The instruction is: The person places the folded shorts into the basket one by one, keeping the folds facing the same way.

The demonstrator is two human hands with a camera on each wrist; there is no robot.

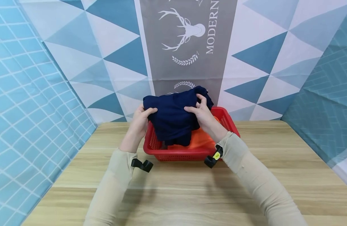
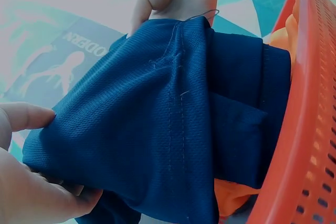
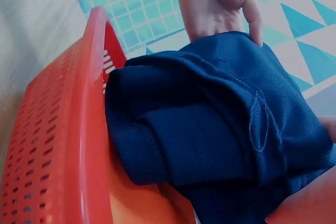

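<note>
A navy blue garment (image 1: 173, 116), folded and bunched in layers, hangs between both hands over the red basket (image 1: 182, 152). At its left end my left hand (image 1: 139, 121) pinches the cloth, thumb on the near face and fingers behind. My right hand (image 1: 203, 114) grips the upper right part in the same way. The left wrist view shows a stitched seam and a loose thread on the navy cloth (image 2: 126, 114). Several folded layers of the garment (image 3: 194, 135) show in the right wrist view. What kind of garment it is cannot be made out.
Orange cloth (image 1: 201, 141) lies in the basket beneath the garment. The basket has perforated walls and stands on a wood-grain table (image 1: 173, 194), close to the patterned backdrop (image 1: 187, 69). A light blue checked sheet (image 1: 29, 103) hangs at the left.
</note>
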